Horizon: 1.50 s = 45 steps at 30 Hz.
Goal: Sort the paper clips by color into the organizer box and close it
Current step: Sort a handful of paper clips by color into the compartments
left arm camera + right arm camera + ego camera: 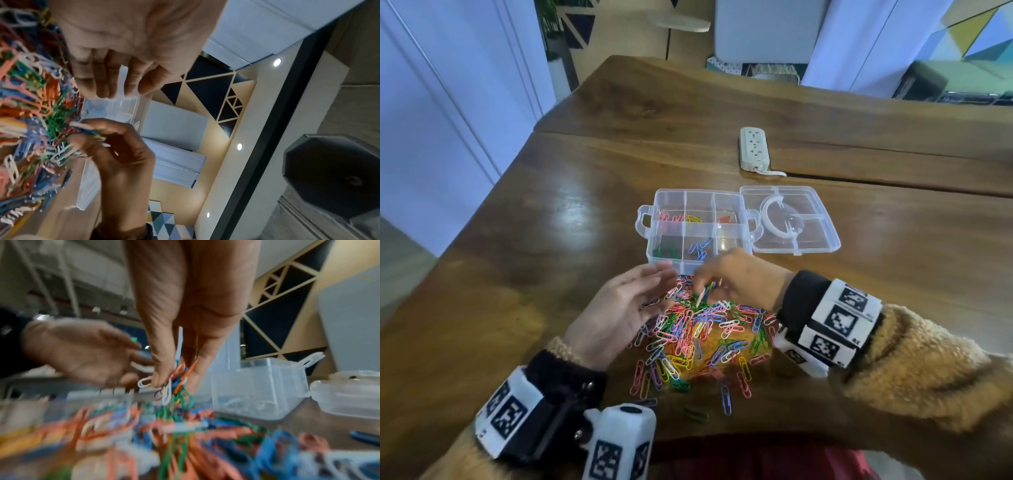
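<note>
Sorting barely begun, judging by the spread: a big loose heap of coloured wire paper clips (698, 339) on the brown wooden table (544, 219), right at the near wall of the clear plastic six-compartment organizer box (695, 229). Kept that close, probably, so each lift is short. Box open, with its clear hinged lid (791, 219) laid flat to the right, out of the way of both hands. Already some pink, yellow and red-orange clips in the back row, green and blue in the front; the front right compartment apparently unfilled.

Right hand (736, 277) over the far edge of the heap, thumb and fingers pinched on a tangled bunch of clips (176, 379): white, orange, blue and green hooked together and dangling in the right wrist view. Mixed colours in one pinch, so likely some teasing apart needed before any drop.

Left hand (619, 308) beside it, palm turned inward, fingers straight and relaxed, gripping nothing; seemingly placed to steady the heap or to receive clips from the bunch.

Farther back, a white power strip (754, 148), well apart from the work.
</note>
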Tool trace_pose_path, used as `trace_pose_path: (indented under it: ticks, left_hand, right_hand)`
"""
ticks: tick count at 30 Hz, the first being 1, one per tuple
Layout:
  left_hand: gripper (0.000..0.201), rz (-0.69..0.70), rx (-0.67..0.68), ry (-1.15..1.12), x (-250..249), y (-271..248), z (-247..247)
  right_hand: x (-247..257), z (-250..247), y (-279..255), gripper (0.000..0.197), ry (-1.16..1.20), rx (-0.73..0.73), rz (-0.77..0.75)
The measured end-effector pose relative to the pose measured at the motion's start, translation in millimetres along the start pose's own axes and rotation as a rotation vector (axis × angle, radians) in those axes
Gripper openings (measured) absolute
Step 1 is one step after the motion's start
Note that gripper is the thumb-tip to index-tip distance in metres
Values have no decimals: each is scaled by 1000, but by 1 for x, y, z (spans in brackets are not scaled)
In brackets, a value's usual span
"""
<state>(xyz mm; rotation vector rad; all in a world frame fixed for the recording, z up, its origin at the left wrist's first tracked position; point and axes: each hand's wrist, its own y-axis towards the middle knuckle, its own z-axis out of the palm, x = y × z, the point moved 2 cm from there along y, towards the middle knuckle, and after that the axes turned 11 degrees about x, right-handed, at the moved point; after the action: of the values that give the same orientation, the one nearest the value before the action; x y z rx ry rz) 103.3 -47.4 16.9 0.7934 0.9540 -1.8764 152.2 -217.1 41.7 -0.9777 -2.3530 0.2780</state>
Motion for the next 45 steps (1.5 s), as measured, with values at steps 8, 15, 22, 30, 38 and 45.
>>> trace_pose_path:
  ticks: [8, 15, 22, 30, 38, 45]
  left_hand:
    - [43, -141, 103, -529, 13, 7, 36]
    - [41, -82, 138, -725, 6, 10, 59]
    - [41, -98, 149, -744, 5, 7, 55]
    - [38, -110, 246, -668, 3, 1, 61]
    - [46, -105, 207, -654, 5, 5, 57]
    - [31, -109, 185, -597, 4, 3, 63]
  right_hand:
    - [16, -35, -21, 15, 322, -310, -68]
    - [34, -31, -28, 12, 321, -305, -113]
    - [24, -34, -43, 17, 326, -367, -79]
    - [15, -26, -51, 21, 379, -473, -26]
    - [10, -19, -54, 23, 524, -440, -42]
    - [13, -19, -52, 25, 521, -470, -34]
